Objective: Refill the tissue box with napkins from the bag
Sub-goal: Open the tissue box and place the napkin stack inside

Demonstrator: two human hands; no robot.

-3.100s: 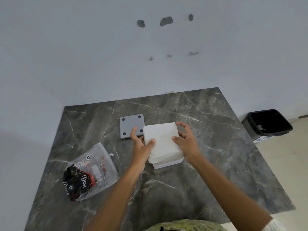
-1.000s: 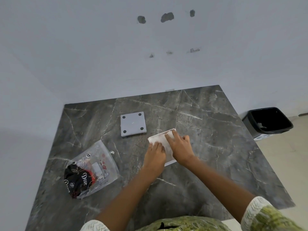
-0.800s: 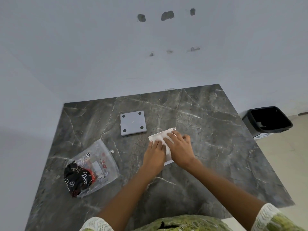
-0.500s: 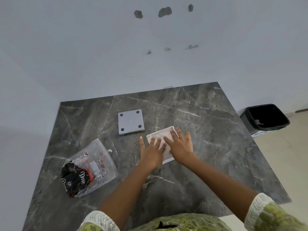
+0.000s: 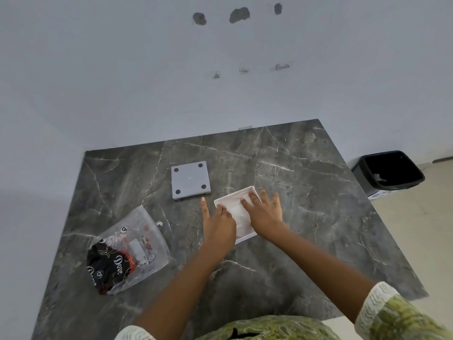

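Note:
A white square tissue box [image 5: 246,237] lies open on the dark marble table [image 5: 306,204], filled with white napkins [image 5: 234,206]. My left hand [image 5: 218,223] lies flat on the napkins at the box's left side, fingers spread, thumb on the table. My right hand [image 5: 266,212] presses flat on the napkins at the right side, fingers apart. Both hands cover most of the box. The grey square lid [image 5: 190,179] with dark dots at its corners lies behind and to the left of the box. The clear plastic bag [image 5: 127,251] lies at the left.
The table's back edge meets a white wall. A black waste bin [image 5: 389,171] stands on the floor beyond the table's right edge. My green patterned clothing [image 5: 264,330] shows at the bottom.
The tall napkin stack I held over the box has been pushed down into it. Both hands went from curled to flat with fingers spread on the napkins.

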